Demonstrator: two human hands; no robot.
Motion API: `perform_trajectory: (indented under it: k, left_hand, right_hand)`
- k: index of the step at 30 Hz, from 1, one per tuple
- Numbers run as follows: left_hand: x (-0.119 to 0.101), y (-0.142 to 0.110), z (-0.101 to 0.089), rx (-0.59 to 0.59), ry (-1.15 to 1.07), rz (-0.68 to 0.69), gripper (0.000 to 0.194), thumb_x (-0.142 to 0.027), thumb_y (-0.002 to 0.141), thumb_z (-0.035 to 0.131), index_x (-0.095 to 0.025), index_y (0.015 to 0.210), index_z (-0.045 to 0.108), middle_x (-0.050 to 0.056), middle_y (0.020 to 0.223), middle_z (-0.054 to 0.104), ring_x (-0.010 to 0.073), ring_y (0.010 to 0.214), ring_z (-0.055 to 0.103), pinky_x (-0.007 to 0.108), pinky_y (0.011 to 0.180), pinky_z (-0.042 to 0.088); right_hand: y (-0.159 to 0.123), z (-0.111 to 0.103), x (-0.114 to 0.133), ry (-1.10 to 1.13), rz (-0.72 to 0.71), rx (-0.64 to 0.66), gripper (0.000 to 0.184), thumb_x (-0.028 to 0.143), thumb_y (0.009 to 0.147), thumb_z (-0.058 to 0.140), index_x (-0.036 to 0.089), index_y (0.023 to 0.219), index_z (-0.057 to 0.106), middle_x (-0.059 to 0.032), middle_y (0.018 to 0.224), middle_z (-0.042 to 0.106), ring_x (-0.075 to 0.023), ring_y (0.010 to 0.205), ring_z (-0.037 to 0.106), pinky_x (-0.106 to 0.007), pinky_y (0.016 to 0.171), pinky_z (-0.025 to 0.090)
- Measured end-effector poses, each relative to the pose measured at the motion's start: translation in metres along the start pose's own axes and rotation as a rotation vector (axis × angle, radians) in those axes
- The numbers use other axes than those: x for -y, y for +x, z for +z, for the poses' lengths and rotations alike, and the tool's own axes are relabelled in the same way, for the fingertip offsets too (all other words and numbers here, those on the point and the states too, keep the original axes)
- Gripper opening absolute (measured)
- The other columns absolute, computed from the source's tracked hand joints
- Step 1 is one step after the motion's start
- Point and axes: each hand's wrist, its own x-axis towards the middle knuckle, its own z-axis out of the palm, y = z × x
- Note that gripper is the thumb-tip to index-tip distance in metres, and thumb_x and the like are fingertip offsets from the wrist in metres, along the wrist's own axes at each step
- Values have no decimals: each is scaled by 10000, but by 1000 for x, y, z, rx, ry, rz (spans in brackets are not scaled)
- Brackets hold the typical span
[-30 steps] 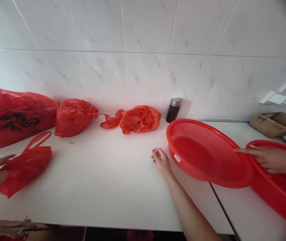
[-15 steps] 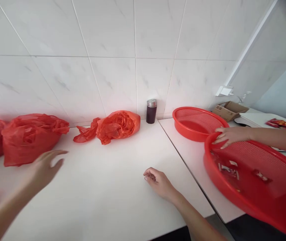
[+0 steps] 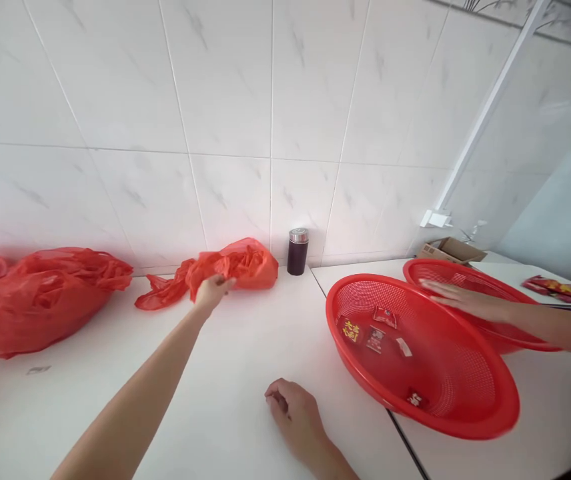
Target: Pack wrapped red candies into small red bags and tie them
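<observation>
My left hand (image 3: 211, 291) reaches far across the white table (image 3: 225, 380) and closes its fingers on the near edge of a crumpled red plastic bag (image 3: 248, 263) by the tiled wall. My right hand (image 3: 293, 413) rests on the table near the front edge, fingers curled in, with nothing visible in them. To its right a big red mesh basket (image 3: 465, 417) sits tilted, holding several small red packets (image 3: 350, 329).
Another person's hand (image 3: 465, 301) lies on the rim of a second red basket (image 3: 470, 275) behind the first. A dark jar with a metal lid (image 3: 297, 251) stands at the wall. Fuller red bags (image 3: 50, 297) lie left. A cardboard box (image 3: 453, 250) sits far right.
My left hand has stretched forward from the left and taken hold of the red bag at the wall. The basket with packets has shifted left, in front of the other. My right hand stayed curled.
</observation>
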Motion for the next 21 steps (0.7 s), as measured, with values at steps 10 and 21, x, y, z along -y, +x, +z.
perform_trajectory:
  k: [10, 21]
  left_hand:
    - [-18, -93, -57, 9, -495, 73, 396, -588, 777, 600, -192, 782, 593, 13, 800, 608, 125, 711, 542, 211, 565, 369]
    - [-21, -228, -84, 277, -1093, -3, 467, -528, 784, 628, -197, 505, 452, -41, 489, 278, 116, 505, 293, 248, 521, 353]
  right_hand:
    - [20, 6, 21, -26, -133, -109, 298, 252, 886, 496, 255, 1175, 568, -91, 1165, 606, -215, 1017, 604, -332, 835, 498]
    - [164, 36, 64, -346, -214, 53, 343, 175, 779, 679, 244, 1115, 694, -92, 1537, 307, -419, 1424, 122, -629, 1105, 50]
